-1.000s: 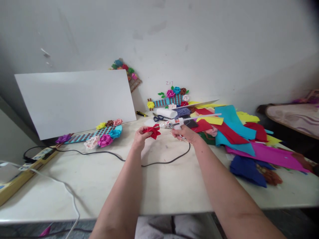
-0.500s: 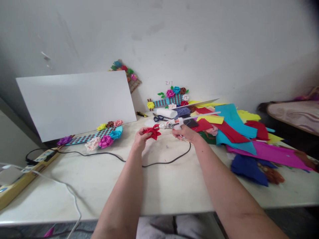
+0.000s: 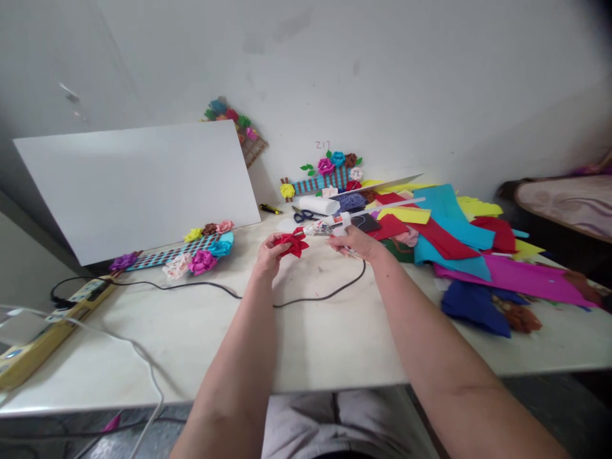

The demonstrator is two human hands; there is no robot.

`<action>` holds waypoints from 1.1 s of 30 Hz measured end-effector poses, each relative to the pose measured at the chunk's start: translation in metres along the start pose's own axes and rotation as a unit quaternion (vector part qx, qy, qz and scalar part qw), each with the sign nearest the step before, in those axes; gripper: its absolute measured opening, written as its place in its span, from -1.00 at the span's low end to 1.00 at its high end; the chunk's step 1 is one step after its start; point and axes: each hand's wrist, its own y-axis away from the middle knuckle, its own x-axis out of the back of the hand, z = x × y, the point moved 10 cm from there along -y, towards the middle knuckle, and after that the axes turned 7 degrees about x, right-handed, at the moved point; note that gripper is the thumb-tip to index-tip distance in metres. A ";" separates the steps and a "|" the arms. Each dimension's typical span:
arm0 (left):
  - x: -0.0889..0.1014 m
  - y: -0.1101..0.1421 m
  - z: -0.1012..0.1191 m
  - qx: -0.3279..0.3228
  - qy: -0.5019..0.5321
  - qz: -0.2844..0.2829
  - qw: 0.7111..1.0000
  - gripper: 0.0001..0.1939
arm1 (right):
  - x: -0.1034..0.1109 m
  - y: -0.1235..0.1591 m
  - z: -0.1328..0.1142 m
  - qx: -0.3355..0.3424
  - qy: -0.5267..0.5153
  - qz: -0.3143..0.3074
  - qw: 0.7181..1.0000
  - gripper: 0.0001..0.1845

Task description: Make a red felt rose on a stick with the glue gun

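Between the fingers of my left hand (image 3: 271,254) is a red paper flower (image 3: 292,244), its petals spreading to the right. My right hand (image 3: 352,242) is wrapped round a white hot glue gun (image 3: 340,221) with a long glue stick (image 3: 396,205) poking out of its back. The gun's nozzle end, covered in crumpled wrapping, points left and is at the flower's upper edge; whether it touches I cannot tell. A black cord (image 3: 325,299) runs from the gun across the table (image 3: 335,350).
At the left lies a flower-decorated woven piece (image 3: 176,252), by a power strip (image 3: 81,299) and a white board (image 3: 138,185). Behind my hands are scissors (image 3: 303,217), a white roll (image 3: 319,204) and a yellow cutter (image 3: 271,208). Coloured paper sheets (image 3: 449,217) pile up at right.
The view has tipped down slightly, so most things sit higher in the picture. Both hands keep their holds, with the glue gun's nozzle still at the flower.
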 end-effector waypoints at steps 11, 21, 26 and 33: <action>0.003 -0.004 -0.003 -0.010 0.017 -0.005 1.000 -0.67 | 0.001 -0.001 0.005 -0.003 0.015 -0.002 1.000 -0.56; 0.001 -0.004 -0.004 -0.003 0.025 -0.013 1.000 -0.66 | 0.002 -0.005 0.011 0.000 0.012 -0.014 1.000 -0.56; -0.001 -0.003 -0.003 -0.005 0.027 -0.018 0.999 -0.67 | 0.002 -0.005 0.012 0.000 0.018 -0.012 1.000 -0.57; -0.002 -0.004 -0.004 -0.003 0.016 -0.030 0.999 -0.67 | 0.000 -0.005 0.009 0.004 0.015 -0.008 1.000 -0.60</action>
